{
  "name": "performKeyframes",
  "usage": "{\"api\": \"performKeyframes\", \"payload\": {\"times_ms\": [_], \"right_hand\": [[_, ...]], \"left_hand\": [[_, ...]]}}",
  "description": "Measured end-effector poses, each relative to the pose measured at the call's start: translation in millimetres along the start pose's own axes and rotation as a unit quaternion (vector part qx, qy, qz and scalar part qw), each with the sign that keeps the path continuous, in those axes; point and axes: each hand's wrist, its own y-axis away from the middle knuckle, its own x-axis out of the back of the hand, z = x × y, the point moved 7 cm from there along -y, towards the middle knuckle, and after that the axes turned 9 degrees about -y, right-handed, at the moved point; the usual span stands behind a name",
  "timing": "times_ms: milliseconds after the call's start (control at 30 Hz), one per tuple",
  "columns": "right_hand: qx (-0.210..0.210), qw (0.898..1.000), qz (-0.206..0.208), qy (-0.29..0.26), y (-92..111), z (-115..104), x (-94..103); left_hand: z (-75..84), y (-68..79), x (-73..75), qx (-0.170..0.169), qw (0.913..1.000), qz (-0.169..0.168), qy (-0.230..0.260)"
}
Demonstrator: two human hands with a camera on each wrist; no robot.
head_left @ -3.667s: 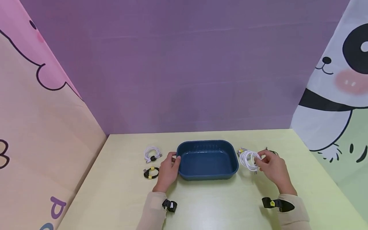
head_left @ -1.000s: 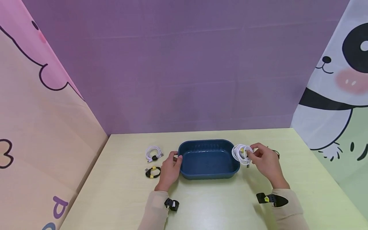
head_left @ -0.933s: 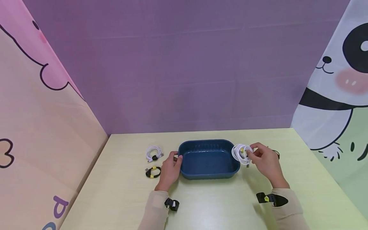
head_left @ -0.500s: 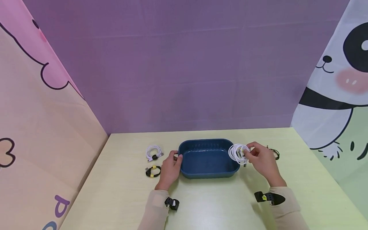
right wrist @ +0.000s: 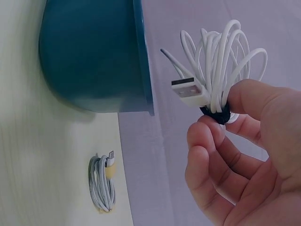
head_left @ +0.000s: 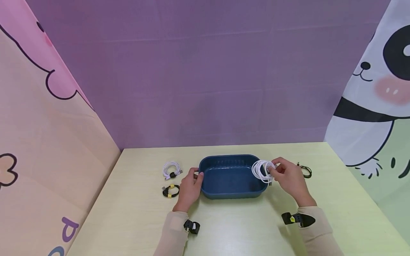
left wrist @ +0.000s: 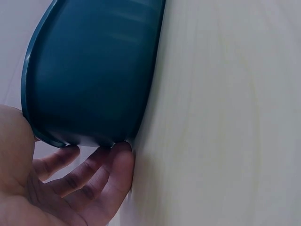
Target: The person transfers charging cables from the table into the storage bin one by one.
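Dark-blue rounded-rectangular tub (head_left: 229, 183), glossy & plastic-looking, sits on the pale wood-grain bench (head_left: 243, 227), nr mid of its far edge. L hand (head_left: 189, 190) grips tub's L end: fingertips on outer wall under the rim, thumb at the rim. R hand (head_left: 288, 181) pinches the black tie of a white coiled USB cable (right wrist: 218, 70) btwn thumb & fingers; coil's up off bench, over tub's R rim, w/ USB-A plug (right wrist: 190, 92) showing in R wrist view. Thin white coil w/ black tie (head_left: 164, 170) lies L of tub, toward bench's far L corner. Grey-white coil w/ yellow tie (right wrist: 99, 183) lies nr bench's far edge, past tub's R end, clear in R wrist view only. Black coil w/ yellow ties (head_left: 165, 192) lies just L of L hand, nearer bench's front edge than the white one. Thin black coil (head_left: 306, 175) lies beyond R hand, toward bench's far R corner; too small to tell its tie
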Motion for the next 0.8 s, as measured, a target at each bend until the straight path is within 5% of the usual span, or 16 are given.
{"api": "performKeyframes", "payload": {"times_ms": [800], "right_hand": [[0.015, 1.0, -0.003, 0.004, -3.5, -7.3, -10.0]], "left_hand": [[-2.9, -3.4, -1.4, 0.008, 0.9999, -0.009, 0.005]]}}
